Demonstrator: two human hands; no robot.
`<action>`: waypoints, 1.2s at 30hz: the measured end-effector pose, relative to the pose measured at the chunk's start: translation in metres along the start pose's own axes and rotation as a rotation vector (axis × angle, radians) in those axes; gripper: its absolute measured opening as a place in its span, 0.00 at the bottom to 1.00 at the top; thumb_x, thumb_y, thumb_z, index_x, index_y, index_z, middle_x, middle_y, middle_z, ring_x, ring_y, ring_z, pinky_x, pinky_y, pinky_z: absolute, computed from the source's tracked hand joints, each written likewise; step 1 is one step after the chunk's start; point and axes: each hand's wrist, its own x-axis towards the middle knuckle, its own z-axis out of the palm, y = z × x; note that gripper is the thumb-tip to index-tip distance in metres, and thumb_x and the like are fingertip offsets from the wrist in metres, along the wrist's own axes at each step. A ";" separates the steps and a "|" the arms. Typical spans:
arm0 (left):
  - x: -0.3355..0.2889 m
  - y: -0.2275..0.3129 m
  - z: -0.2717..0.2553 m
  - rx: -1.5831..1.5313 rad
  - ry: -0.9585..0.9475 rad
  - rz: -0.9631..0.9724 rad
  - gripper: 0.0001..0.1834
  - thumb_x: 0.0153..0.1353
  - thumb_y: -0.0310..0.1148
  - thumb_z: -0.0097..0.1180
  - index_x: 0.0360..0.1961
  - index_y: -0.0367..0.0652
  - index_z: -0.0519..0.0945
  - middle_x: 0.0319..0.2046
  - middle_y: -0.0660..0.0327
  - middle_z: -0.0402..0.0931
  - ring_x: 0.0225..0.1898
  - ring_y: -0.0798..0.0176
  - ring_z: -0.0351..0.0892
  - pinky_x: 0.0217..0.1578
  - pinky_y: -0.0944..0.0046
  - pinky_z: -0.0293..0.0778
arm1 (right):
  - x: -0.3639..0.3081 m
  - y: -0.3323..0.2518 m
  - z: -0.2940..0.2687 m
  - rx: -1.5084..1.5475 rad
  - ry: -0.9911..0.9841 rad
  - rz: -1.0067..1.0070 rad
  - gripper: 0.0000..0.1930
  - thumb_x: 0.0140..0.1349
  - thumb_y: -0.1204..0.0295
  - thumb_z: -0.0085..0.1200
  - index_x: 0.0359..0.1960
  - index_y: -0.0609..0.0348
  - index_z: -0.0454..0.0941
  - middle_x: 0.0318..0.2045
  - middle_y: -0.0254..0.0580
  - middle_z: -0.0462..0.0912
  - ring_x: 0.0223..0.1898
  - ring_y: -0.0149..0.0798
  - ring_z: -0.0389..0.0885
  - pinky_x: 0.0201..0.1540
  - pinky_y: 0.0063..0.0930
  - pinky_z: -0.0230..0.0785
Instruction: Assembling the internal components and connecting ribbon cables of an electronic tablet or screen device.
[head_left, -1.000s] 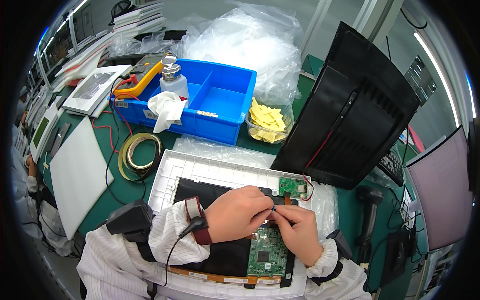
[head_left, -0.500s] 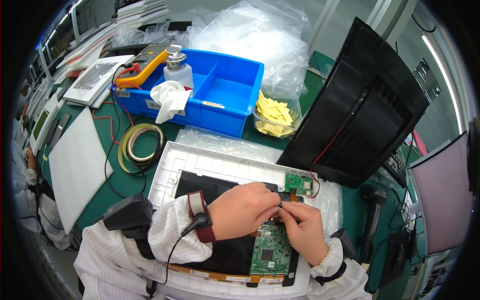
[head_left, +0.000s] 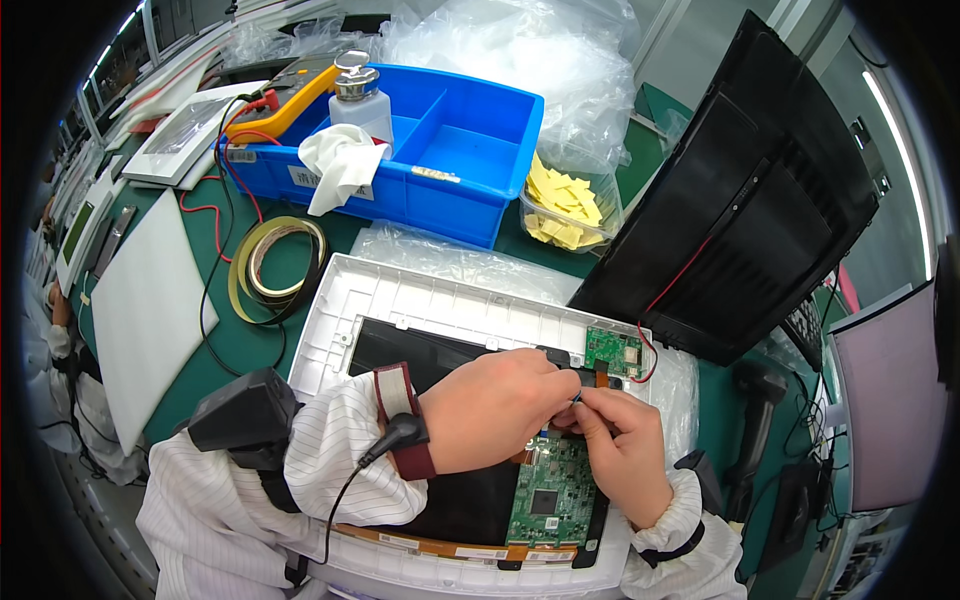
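I have the left hand (head_left: 492, 408) and right hand (head_left: 630, 448) pinching a tiny blue piece (head_left: 577, 398); on my feed, the green circuit board (head_left: 563, 475) lies just below.

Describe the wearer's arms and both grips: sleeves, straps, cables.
White sleeves, thinly striped, gathered cuffs. Left grip: bare, with a maroon-and-grey wristband and black cable plug; a boxy black device is strapped to that forearm. Right grip: bare; a black strap rings its sleeve.

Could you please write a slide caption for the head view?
Left hand and right hand meet near the larger green circuit board inside a white housing, a blue bin standing beyond.
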 end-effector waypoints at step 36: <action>-0.001 -0.002 0.001 0.054 -0.012 0.085 0.05 0.45 0.23 0.51 0.26 0.40 0.73 0.20 0.56 0.69 0.26 0.54 0.71 0.27 0.60 0.69 | -0.001 -0.002 -0.002 -0.100 -0.045 -0.070 0.06 0.54 0.83 0.47 0.31 0.69 0.76 0.23 0.45 0.78 0.24 0.36 0.79 0.27 0.22 0.71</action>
